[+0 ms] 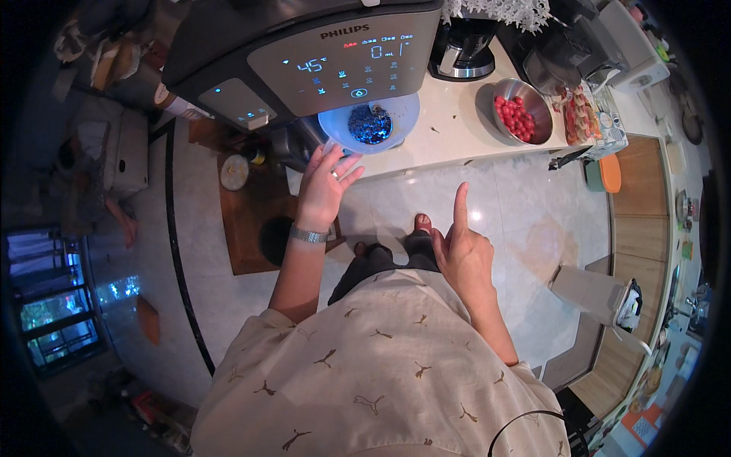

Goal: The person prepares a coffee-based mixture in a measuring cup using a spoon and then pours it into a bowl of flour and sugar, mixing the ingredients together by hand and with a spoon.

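Note:
A Philips water dispenser (342, 68) with a lit touch panel stands at the counter's left end. Below its front sits a translucent bowl (402, 117) with small dark pieces (370, 124) in it, lit blue. My left hand (325, 183) is at the bowl's near left rim, fingers spread; whether it grips the rim is unclear. In front of my body, away from the counter, my right hand (465, 245) points its index finger forward, the other fingers curled, with nothing seen in it.
On the counter (445, 137) a steel bowl (542, 108) holds small red fruits, with a coffee maker (462, 51) behind and packaged food (579, 117) to its right. A wooden stool or low table (245, 245) stands at left, a bin (588, 291) at right. Someone's bare leg (123, 223) shows far left.

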Action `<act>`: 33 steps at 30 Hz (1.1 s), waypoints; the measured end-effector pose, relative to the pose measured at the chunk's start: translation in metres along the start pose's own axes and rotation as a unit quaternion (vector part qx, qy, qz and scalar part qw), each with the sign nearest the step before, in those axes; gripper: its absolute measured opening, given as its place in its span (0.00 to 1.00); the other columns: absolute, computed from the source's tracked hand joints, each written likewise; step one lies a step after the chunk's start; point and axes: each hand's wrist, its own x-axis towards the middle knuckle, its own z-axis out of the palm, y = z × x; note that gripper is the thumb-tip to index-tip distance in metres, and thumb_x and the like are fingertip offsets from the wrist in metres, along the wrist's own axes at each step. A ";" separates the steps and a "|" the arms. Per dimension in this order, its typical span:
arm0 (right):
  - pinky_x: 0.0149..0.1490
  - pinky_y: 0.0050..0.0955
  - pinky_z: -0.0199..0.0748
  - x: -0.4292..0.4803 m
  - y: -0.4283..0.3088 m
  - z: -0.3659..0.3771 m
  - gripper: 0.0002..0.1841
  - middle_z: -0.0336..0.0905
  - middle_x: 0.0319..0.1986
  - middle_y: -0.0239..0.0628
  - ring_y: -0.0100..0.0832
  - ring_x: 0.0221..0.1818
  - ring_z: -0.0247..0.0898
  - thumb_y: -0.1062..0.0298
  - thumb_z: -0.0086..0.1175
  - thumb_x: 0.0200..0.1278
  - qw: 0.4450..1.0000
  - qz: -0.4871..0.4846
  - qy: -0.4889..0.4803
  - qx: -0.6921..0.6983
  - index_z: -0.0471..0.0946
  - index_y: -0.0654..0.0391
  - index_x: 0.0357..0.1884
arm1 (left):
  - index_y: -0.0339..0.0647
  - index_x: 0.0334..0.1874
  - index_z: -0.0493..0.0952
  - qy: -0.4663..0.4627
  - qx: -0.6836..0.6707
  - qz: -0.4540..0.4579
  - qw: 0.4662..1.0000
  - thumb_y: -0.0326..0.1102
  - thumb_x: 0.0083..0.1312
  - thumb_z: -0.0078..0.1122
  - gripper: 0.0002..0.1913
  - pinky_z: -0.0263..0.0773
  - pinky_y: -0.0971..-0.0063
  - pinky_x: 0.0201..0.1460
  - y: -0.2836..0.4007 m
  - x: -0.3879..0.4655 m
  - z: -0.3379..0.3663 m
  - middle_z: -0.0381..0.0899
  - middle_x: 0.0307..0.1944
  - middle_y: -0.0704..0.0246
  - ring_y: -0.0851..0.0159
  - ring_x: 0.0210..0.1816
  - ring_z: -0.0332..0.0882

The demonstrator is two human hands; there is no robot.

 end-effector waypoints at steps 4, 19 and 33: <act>0.28 0.38 0.75 -0.001 0.002 0.001 0.48 0.81 0.30 0.34 0.43 0.21 0.77 0.66 0.59 0.60 1.000 -0.001 0.002 0.003 0.40 0.64 0.75 | 0.42 0.58 0.66 -0.005 0.001 -0.003 1.000 0.34 0.71 0.53 0.16 0.69 0.51 0.63 0.002 0.000 0.003 0.66 0.57 0.64 0.46 0.65 0.67; 0.29 0.39 0.76 0.000 0.000 0.001 0.48 0.82 0.32 0.33 0.43 0.22 0.78 0.67 0.58 0.60 1.000 0.016 -0.015 0.006 0.39 0.63 0.75 | 0.41 0.57 0.66 -0.010 0.012 0.001 1.000 0.35 0.71 0.52 0.15 0.68 0.51 0.64 0.004 0.003 0.003 0.68 0.58 0.64 0.47 0.64 0.68; 0.27 0.39 0.75 -0.001 -0.001 0.002 0.48 0.82 0.29 0.33 0.43 0.21 0.77 0.67 0.59 0.59 1.000 0.002 0.003 -0.003 0.41 0.65 0.74 | 0.40 0.58 0.67 -0.019 -0.030 -0.039 0.999 0.34 0.70 0.53 0.16 0.71 0.54 0.61 0.000 0.001 0.011 0.70 0.56 0.64 0.51 0.61 0.71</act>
